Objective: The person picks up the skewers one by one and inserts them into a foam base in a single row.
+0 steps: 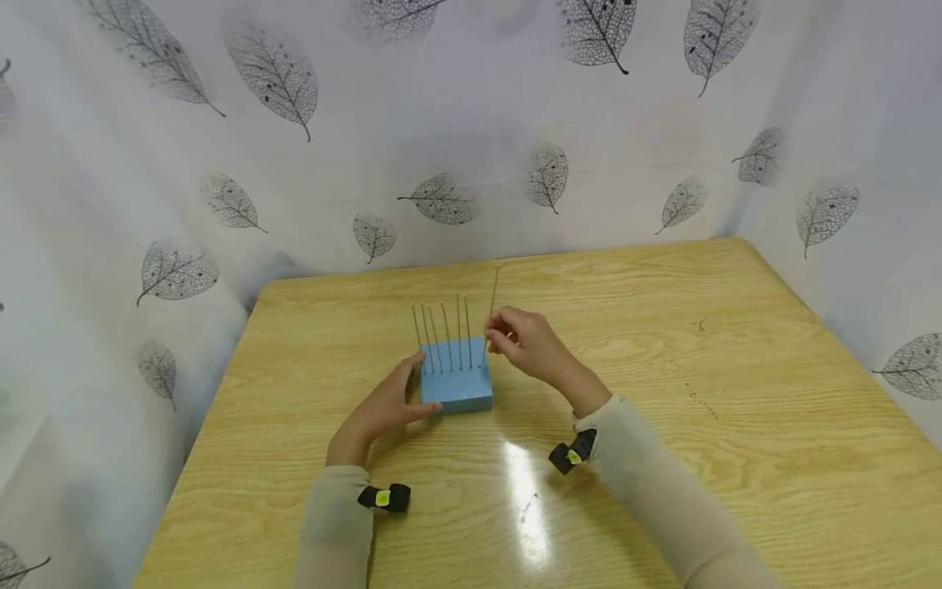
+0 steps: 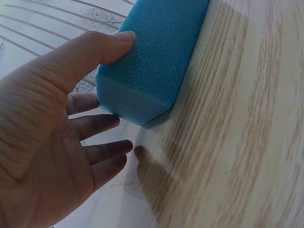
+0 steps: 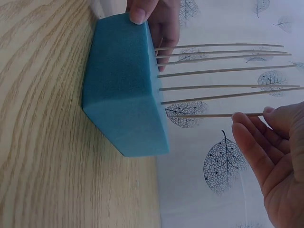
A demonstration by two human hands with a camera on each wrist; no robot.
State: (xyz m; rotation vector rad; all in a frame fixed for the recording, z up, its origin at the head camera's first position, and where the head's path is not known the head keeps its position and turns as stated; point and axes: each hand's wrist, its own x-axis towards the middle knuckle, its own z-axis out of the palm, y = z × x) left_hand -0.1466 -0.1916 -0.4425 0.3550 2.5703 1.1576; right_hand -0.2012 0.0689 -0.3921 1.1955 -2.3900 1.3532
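A blue foam block [image 1: 456, 384] lies on the wooden table, with several thin wooden sticks [image 1: 450, 339] standing upright in a row in its top. My left hand [image 1: 383, 405] holds the block at its left side, the thumb [image 2: 116, 45] against the front face and the other fingers around the left end. At the row's right end, my right hand [image 1: 526, 339] pinches another thin stick [image 3: 204, 115] between thumb and fingertips. That stick leans slightly, its lower end close to the block's top. Whether the end touches the foam I cannot tell.
The wooden table [image 1: 662, 368] extends around the block, with a bright glare patch in front. A white curtain [image 1: 471, 123] with a leaf print encloses the table at the back and sides. Black straps with a small camera sit on both wrists.
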